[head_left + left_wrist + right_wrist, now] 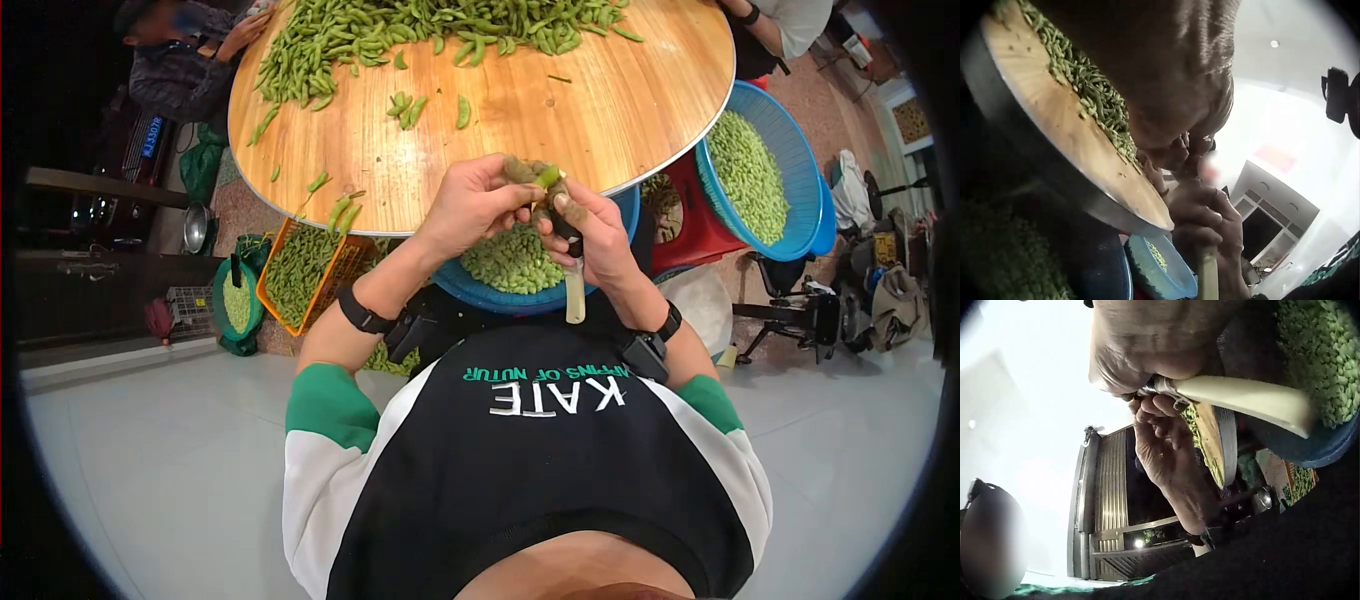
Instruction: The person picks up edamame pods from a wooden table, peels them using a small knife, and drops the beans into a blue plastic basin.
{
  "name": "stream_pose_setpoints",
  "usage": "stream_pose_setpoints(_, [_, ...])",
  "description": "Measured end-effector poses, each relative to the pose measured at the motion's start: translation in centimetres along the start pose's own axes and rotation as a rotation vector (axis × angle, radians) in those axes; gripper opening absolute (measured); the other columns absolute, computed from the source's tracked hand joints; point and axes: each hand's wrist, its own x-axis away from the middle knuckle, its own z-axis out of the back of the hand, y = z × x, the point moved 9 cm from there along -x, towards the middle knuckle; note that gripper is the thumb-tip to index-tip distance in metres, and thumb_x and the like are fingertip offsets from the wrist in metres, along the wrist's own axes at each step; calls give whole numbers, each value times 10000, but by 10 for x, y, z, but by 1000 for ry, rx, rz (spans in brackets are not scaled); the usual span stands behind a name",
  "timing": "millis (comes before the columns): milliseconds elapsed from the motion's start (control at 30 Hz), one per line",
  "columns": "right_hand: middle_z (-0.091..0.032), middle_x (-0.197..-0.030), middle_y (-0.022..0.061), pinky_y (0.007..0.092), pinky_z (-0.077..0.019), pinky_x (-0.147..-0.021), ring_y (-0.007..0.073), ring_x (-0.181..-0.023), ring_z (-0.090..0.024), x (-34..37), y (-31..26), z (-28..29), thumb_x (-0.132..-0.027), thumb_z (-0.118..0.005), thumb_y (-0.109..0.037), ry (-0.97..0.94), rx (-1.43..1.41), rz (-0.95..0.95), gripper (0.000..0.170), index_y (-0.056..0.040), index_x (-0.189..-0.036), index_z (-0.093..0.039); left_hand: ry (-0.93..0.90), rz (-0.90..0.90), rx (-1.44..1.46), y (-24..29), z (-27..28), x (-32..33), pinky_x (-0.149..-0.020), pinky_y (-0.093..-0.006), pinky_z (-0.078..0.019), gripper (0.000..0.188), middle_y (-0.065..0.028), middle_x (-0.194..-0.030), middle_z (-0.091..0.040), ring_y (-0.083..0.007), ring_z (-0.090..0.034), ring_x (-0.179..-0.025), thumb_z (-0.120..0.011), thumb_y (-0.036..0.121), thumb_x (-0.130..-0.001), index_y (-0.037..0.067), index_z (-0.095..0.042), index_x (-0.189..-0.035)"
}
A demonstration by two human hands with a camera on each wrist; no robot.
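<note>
Over the near edge of the round wooden table (420, 190), my two hands meet. A green soybean pod (548, 177) shows between their fingertips. My left hand (472, 205) pinches the pod, with thumb and forefinger drawn together. Around a slim tool with a cream handle (575, 298) curl the fingers of my right hand (595, 235). In the right wrist view the long handle (1244, 400) sticks out past the palm, while the working end is hidden by fingers. Several fingertips look brownish. Below the hands sits a blue basin (450, 288) of shelled green beans (512, 262).
A large heap of pods (430, 30) covers the far side of the table, with a few loose pods (407, 110) nearer. An orange crate (345, 262) of pods stands left, another blue basin (795, 170) of beans right, beside a red stool (690, 225). Other people sit across.
</note>
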Motion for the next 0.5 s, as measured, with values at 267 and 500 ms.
stream_pose_setpoints(267, [-544, -822, 58, 186, -333, -429, 72, -564, -416, 9, 1, -3, -990, -432, -159, -35, -67, -4, 367, -29, -1333, -438, 11, -39, -134, 0, -3, 5, -472, -158, -404, 99, 4, -732, -625, -26, -549, -572, -610, 94, -903, 11, -644, -946])
stream_pose_setpoints(500, [-520, -794, 43, 181, -326, -424, 62, -549, -401, 10, 4, -4, -983, -449, -146, -8, -46, -15, 373, -20, -1334, -443, 15, -211, -184, 5, -6, 11, -485, -163, -413, 86, 3, -735, -619, -21, -562, -604, -591, 88, -917, 7, -620, -919])
